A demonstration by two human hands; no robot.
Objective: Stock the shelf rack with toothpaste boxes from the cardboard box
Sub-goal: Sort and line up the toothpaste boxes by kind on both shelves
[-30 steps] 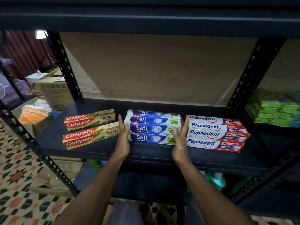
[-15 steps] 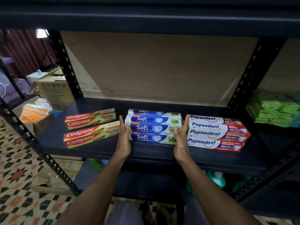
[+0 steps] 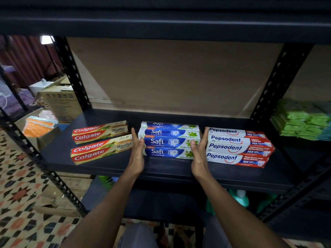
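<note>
I have the Safi boxes (image 3: pixel 170 141) stacked in the middle of the dark shelf (image 3: pixel 161 167), blue-and-white fronts facing me. The left hand (image 3: pixel 137 154) stands on edge at the stack's left end, fingers straight and together, palm turned in against the box ends. The right hand (image 3: pixel 198 156) mirrors it at the stack's right end. Neither grip is closed round anything: both are released, flat palms bracketing the stack. Left of the Safi boxes, just past the left hand, the Colgate boxes (image 3: pixel 100 142) lie in two slightly skewed rows. Right of the Safi boxes, just beside the right hand, the Pepsodent boxes (image 3: pixel 236 146) sit neatly stacked. Far left of the stack, beyond the rack's upright, stands a cardboard box (image 3: pixel 59 102)
</note>
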